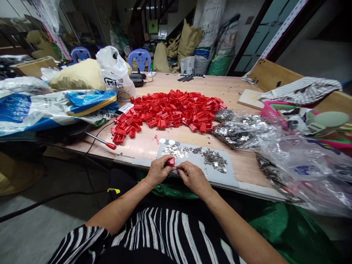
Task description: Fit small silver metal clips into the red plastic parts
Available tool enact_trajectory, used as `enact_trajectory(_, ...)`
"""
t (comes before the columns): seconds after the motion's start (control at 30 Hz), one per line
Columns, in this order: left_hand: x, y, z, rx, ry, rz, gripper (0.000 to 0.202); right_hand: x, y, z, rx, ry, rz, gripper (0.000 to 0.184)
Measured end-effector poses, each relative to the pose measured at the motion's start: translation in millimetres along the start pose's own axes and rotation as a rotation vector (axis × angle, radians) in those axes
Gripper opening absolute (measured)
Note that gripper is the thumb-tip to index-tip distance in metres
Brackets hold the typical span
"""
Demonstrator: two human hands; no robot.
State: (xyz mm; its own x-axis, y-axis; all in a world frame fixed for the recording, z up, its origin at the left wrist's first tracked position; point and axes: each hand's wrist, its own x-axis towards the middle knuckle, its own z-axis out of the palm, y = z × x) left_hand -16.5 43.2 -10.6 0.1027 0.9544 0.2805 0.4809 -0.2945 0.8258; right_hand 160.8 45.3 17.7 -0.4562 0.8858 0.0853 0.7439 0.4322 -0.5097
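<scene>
My left hand (157, 171) is closed round a small red plastic part (171, 161) at the near table edge. My right hand (193, 177) meets it from the right, fingers pinched on something tiny I cannot make out. Just beyond my hands a grey mat (220, 176) carries loose small silvery metal pieces (211, 157). Farther back a big heap of red plastic parts (170, 112) covers the middle of the wooden table (143, 145).
Clear plastic bags of metal pieces (242, 130) lie at the right, with a pink basket (271, 112) behind. A red-handled screwdriver (101, 140) lies at the left near blue-white sacks (55, 108). A white bag (115, 73), blue chairs and sacks stand at the back.
</scene>
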Motion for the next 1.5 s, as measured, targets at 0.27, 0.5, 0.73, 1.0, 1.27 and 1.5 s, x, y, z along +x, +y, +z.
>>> enact_trajectory(0.27,-1.1,1.0,-9.4,-0.172,-0.063,-0.029,0.028,-2.7,7.8,-4.1,0.205,0.076,-0.072,0.025)
enact_trajectory(0.5,-14.6,25.7,-8.4,-0.727,0.016,-0.258,0.028,-13.2,2.8,-25.3,0.323,-0.098,-0.022,0.033)
enact_trajectory(0.73,-19.7,46.2,-13.7,-1.397,-0.043,-0.649,0.016,-19.3,-7.1,-32.1,0.415,-0.176,-0.092,0.046)
enact_trajectory(1.0,-20.7,50.8,-10.3,-1.539,0.007,-0.826,0.011,-20.0,-8.8,-30.7,0.355,-0.105,-0.126,0.043)
enact_trajectory(1.27,-26.3,48.1,-2.5,-1.518,-0.032,-0.854,0.008,-22.1,-3.4,-22.3,0.425,-0.033,-0.051,0.04)
enact_trajectory(1.5,-48.4,23.2,11.9,-1.429,-0.094,-1.087,0.01,-21.0,13.8,-19.3,0.411,-0.001,0.062,0.043)
